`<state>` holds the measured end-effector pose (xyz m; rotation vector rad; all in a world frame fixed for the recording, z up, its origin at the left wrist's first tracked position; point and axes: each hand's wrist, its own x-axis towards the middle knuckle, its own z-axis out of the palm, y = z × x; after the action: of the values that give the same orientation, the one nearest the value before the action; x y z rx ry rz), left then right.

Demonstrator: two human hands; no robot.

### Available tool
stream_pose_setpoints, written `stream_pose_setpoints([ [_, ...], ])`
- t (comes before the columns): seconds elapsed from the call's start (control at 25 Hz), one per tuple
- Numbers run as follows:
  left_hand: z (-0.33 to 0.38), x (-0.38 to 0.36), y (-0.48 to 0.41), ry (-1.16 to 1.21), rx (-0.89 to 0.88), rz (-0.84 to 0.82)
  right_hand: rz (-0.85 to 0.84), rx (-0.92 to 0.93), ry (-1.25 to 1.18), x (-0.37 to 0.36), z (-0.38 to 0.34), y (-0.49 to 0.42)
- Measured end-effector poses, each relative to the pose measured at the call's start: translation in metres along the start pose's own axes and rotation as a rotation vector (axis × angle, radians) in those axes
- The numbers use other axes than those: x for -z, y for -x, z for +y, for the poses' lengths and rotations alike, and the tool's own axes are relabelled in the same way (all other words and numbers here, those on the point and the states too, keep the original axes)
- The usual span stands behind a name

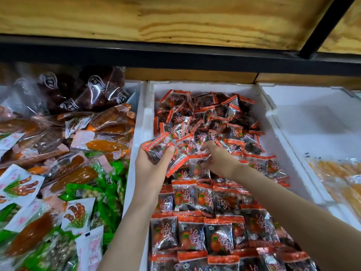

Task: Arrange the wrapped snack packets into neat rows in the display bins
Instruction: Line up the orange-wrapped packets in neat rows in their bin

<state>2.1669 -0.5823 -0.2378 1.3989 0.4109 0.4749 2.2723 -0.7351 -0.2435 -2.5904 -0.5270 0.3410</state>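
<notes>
At the near end of the middle white foam bin (pixel 145 122), the red and black snack packets (pixel 193 235) lie in neat rows, overlapping each other and printed side up. Above these rows, the left hand (pixel 152 165) grips a small bunch of the same packets (pixel 156 146), with the thumb pressed on top. Just beside it, the right hand (pixel 216 159) reaches down into the bin with curled fingers that touch the packets; I cannot tell if it really holds one. Behind both hands, the far half of this bin holds a loose heap of packets (pixel 211 118) that point in all directions.

The left bin (pixel 136 85) is full of mixed snacks: green packets (pixel 109 192), white packets with a brown pod picture (pixel 19 184), long orange-brown pieces in clear wrap (pixel 105 144), and dark fruits in clear bags (pixel 82 90) at the back. The right bin (pixel 312 124) has some yellow packets (pixel 336 178) near its front.

A wooden shelf (pixel 175 18) on a black frame (pixel 175 55) hangs over the bins.
</notes>
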Motion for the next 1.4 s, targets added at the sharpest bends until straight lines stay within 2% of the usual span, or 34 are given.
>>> stream_pose_setpoints([
  [0.16, -0.005, -0.002, -0.002, -0.015, 0.018, -0.055, 0.052, 0.091, 0.222, -0.006, 0.008, 0.002],
  [0.24, -0.009, -0.001, -0.003, -0.037, 0.023, -0.086, 0.116, 0.172, 0.213, -0.006, 0.004, 0.008],
  [0.28, -0.011, 0.0, -0.004, -0.051, 0.021, -0.104, 0.16, 0.209, 0.118, -0.004, -0.002, 0.013],
  [0.36, -0.012, 0.001, -0.005, -0.078, 0.014, -0.142, 0.206, 0.245, -0.252, 0.001, -0.018, 0.026],
  [0.44, -0.011, 0.0, -0.004, -0.119, -0.022, -0.179, 0.13, 0.268, -0.563, 0.006, -0.036, 0.037],
  [0.64, -0.007, -0.002, 0.001, -0.162, -0.033, -0.241, -0.028, 0.3, -0.586, 0.016, -0.049, 0.043],
  [0.8, -0.007, -0.004, 0.0, -0.118, 0.0, -0.245, -0.009, 0.34, -0.47, 0.011, -0.053, 0.045],
  [0.92, -0.007, -0.001, -0.005, -0.027, 0.104, -0.224, -0.019, 0.224, -0.705, 0.011, -0.047, 0.043],
  [1.0, -0.007, 0.0, -0.006, -0.009, 0.063, -0.204, -0.07, 0.112, -0.941, 0.012, -0.041, 0.041],
  [1.08, -0.008, -0.002, -0.005, -0.056, -0.002, -0.221, -0.113, 0.04, -1.063, 0.012, -0.036, 0.04],
  [1.2, -0.009, -0.002, -0.003, -0.09, -0.074, -0.233, -0.087, 0.01, -1.022, 0.012, -0.032, 0.035],
  [1.32, -0.006, 0.004, -0.007, -0.114, -0.125, -0.143, 0.153, 0.059, -0.689, 0.019, -0.032, 0.023],
  [1.4, -0.003, 0.008, -0.01, -0.072, -0.145, -0.076, 0.189, 0.072, -0.683, 0.023, -0.03, 0.014],
])
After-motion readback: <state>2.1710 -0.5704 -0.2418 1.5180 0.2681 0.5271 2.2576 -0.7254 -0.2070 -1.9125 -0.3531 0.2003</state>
